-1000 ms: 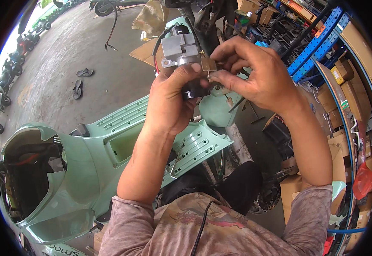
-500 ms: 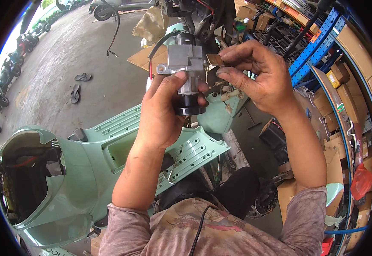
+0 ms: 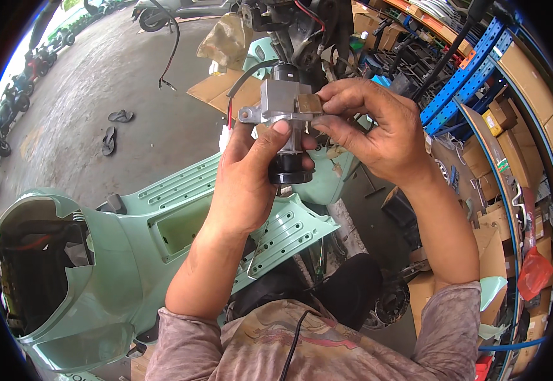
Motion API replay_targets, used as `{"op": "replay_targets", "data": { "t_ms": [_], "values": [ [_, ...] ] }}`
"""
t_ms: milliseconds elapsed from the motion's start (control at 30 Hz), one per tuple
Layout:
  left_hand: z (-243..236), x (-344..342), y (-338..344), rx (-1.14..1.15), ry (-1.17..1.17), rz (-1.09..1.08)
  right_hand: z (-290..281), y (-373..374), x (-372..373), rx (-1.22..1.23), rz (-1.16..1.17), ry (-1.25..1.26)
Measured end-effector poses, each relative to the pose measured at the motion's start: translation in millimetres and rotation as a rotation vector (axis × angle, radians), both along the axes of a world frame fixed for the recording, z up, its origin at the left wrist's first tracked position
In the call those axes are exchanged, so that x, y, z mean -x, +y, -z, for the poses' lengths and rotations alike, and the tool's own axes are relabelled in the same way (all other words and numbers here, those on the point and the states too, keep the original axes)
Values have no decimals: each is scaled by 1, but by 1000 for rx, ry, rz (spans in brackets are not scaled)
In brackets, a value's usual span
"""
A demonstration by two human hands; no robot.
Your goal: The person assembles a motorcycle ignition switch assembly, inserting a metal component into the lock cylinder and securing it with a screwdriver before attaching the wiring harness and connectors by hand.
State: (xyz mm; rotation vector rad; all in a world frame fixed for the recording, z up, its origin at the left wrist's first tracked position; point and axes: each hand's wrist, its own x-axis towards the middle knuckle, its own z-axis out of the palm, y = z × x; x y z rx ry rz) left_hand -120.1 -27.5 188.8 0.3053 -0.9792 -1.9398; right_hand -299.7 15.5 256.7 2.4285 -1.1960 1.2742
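My left hand (image 3: 249,174) is wrapped round what looks like a scooter ignition lock (image 3: 278,97), a silver-grey metal body with black ends. It is held upright in mid-air, its black round end down and a wire lead (image 3: 237,82) with a red strand at its upper left. Between thumb and fingertips, my right hand (image 3: 378,130) pinches a small flat brownish metal plate (image 3: 309,103). The plate overlaps the right side of the lock's body; whether they touch, I cannot tell. My left fingers partly hide the lock's lower section.
Below and left lies a mint-green scooter body panel (image 3: 124,254) with a slotted footboard. A dark vehicle frame (image 3: 333,38) stands just beyond the lock. Blue shelving (image 3: 464,76) and cardboard boxes (image 3: 502,133) line the right. A pair of flip-flops (image 3: 109,141) rests on the concrete floor.
The lock has shifted slightly right and down in my left hand. My right hand has brought the plate from beside the lock to over its right side.
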Motion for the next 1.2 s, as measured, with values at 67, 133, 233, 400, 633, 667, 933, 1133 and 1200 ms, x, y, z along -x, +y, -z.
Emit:
{"op": "replay_targets", "data": {
  "t_ms": [67,133,233,400,633,667,933,1133,1200],
  "values": [
    [0,1,0,4,-8,-9,-3,2,-2,2,16,33],
    [1,1,-1,10,-14,-16,-3,2,-2,9,24,76],
    [-2,2,1,17,-42,-76,-3,1,-3,29,26,146],
    [-1,1,0,28,-79,-87,-5,1,-6,68,92,255],
    [2,-1,-4,40,-153,-75,-16,6,-12,78,177,526],
    [2,0,-4,27,-149,-78,-19,8,-14,51,212,561],
    [8,6,5,-85,2,-22,-25,17,-25,1,318,714],
    [9,7,6,-76,84,16,-28,16,-20,20,252,646],
    [9,5,6,-68,78,21,-30,18,-21,-55,225,588]
  ]
}}
